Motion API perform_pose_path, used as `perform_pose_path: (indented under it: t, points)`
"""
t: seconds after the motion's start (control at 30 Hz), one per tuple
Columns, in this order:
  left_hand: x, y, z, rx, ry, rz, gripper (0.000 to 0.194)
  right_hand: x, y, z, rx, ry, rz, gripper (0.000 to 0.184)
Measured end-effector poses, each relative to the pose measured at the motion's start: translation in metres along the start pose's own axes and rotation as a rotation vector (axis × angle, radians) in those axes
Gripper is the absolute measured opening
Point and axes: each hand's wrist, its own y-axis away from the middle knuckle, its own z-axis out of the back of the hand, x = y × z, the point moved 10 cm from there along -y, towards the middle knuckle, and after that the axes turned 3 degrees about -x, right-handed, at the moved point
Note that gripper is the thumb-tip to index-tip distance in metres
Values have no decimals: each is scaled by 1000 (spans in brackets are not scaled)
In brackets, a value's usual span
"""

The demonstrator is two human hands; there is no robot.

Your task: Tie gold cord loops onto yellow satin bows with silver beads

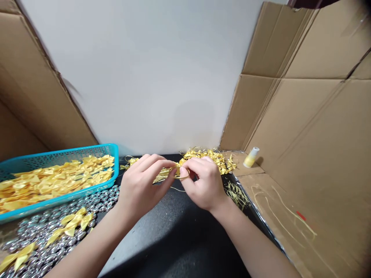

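Observation:
Over the black tabletop, my two hands meet fingertip to fingertip in the middle of the head view. My left hand is closed in a pinch at a thin yellow cord. The fingers of my right hand pinch the same cord, which makes a small loop between the hands. A bit of yellow ribbon seems to sit at the fingertips, mostly covered by them. Behind my hands lies a bundle of straight golden cords, partly hidden. Farther back is a pile of yellow ribbon bows with cord ends.
A turquoise basket of yellow ribbon pieces stands at left. Shiny silver beads spread before it, with some ribbon pieces on top. Cord scraps and a yellow-white bottle are at right. Cardboard walls flank the table.

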Motion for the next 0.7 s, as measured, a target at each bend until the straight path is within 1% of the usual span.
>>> perform_pose_path:
  t: [0.17, 0.3, 0.4, 0.5, 0.7]
  points:
    - [-1, 1, 0, 4, 25, -48, 5, -2, 0, 0, -6, -31, -26, 25]
    - [-3, 1, -2, 39, 19, -85, 6, -5, -1, -4, 27, -63, -59, 26]
    - [3, -1, -1, 48, 55, -7, 8, -7, -1, -3, 25, -38, -50, 27]
    - [11, -2, -1, 60, 102, 96, 10, -9, -3, 2, -21, -17, -21, 27]
    - [16, 2, -1, 44, 145, 186, 9, -9, -2, 5, -50, 19, 4, 26]
